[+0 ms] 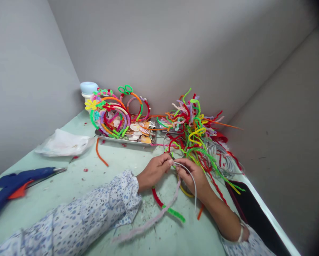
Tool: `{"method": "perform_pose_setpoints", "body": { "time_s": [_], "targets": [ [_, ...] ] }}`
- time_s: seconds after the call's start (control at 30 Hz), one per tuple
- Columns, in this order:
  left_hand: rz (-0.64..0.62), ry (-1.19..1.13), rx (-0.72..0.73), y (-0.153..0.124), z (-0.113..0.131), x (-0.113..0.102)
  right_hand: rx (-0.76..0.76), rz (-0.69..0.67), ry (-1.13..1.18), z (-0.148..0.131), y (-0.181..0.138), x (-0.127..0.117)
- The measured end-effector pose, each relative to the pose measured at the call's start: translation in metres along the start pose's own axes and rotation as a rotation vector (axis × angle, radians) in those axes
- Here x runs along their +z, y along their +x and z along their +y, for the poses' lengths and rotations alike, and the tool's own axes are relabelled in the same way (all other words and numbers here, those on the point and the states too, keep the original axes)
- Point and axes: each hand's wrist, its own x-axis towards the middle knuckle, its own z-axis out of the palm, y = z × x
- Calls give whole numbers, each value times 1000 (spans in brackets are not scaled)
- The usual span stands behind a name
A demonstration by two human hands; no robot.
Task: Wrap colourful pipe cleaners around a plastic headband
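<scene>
My left hand (156,170) is closed in a pinch, its thumb and finger at the upper end of a thin white wire (193,181). The wire arcs over my right hand (194,178) and hangs down toward the table. Just beside the left, my right hand is also closed, fingertips almost touching it. A fuzzy pale pink pipe cleaner (159,216) trails from the right fingers toward the front left. Where it meets the wire is hidden by my fingers. Below my hands is a red and green pipe cleaner piece (175,214).
Behind my hands stands a metal tray (127,141) with decorative pieces and colourful wrapped headbands (116,117). A tangled pile of pipe cleaners (195,124) and coiled grey wire (225,160) sits at right. To the left lie a blue glue gun (23,179) and a plastic bag (65,143).
</scene>
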Motion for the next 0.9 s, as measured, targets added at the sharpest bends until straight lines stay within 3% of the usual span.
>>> {"method": "perform_pose_setpoints", "body": {
  "time_s": [0.17,0.5,0.9],
  "targets": [
    [5,25,0,0,0,0,-83,45,-101,2,-2,0],
    [7,34,-6,-1,2,1,16,55,95,3,-2,5],
    [8,10,-3,-2,-1,2,70,14,106,-3,0,3]
  ]
}}
